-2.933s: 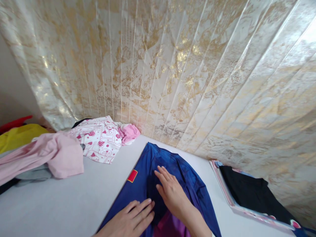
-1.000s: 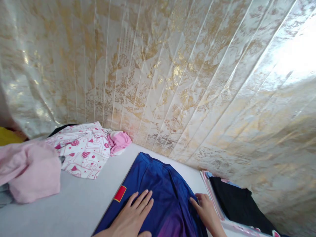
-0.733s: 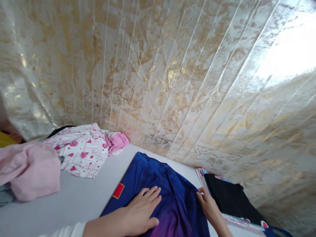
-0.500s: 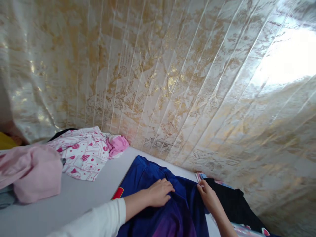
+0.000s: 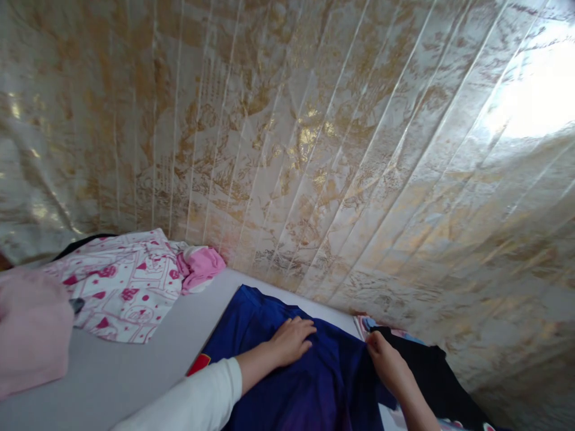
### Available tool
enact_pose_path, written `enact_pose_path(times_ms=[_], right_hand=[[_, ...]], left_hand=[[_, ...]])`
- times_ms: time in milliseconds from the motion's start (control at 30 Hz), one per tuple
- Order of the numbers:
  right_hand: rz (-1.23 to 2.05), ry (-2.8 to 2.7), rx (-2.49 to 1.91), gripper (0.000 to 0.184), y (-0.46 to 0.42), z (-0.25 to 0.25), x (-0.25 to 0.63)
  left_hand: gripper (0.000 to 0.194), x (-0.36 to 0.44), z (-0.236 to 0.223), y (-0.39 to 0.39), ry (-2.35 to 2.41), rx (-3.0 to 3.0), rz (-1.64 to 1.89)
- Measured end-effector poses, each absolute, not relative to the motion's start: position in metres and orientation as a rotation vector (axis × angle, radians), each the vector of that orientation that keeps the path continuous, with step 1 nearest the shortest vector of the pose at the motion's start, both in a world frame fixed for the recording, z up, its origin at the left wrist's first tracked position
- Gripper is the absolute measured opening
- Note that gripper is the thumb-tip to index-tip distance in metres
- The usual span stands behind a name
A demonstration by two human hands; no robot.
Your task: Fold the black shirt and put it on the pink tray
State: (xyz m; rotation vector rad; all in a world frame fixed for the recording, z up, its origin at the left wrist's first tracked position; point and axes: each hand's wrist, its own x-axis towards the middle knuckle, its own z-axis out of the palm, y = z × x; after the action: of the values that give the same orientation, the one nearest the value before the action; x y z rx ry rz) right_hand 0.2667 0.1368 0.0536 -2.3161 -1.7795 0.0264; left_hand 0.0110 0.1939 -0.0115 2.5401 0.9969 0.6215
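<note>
A shiny dark blue shirt (image 5: 269,323), shading to purple toward the bottom, lies spread on the pale surface. On its left edge a red patch with a yellow border (image 5: 200,364) shows in part, the rest covered by my left sleeve. My left hand (image 5: 291,341) rests palm down on the upper middle of the shirt, its fingers stretched out and slightly bent. At the shirt's right edge, my right hand (image 5: 386,356) pinches the fabric between thumb and fingers. The cloth is pulled taut toward it. The lower part of the shirt runs out of view.
White clothing with pink prints (image 5: 130,287) and pink cloth (image 5: 33,329) lie at left on the pale surface (image 5: 117,383). Folded black clothing (image 5: 431,371) lies at right, just beyond my right hand. A gold-patterned covering (image 5: 287,149) rises behind.
My left hand has slid up and right across the shirt. My right hand has gone from the shirt's middle to its right edge, gripping it and drawing it outward. The view has shifted right.
</note>
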Motion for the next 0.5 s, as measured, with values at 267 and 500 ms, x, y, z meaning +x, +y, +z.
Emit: enact_pose_path(times_ms=[267,500], right_hand=[[-0.102,-1.968,-2.281,0.022,0.164,0.020,0.227],[-0.036,-1.971,-2.334,0.023,0.201,-0.003,0.225]], left_hand=[[0.030,0.021,-0.002,0.268,1.267,2.598,0.583],[0.027,0.030,-0.012,0.279,1.320,2.632,0.598]])
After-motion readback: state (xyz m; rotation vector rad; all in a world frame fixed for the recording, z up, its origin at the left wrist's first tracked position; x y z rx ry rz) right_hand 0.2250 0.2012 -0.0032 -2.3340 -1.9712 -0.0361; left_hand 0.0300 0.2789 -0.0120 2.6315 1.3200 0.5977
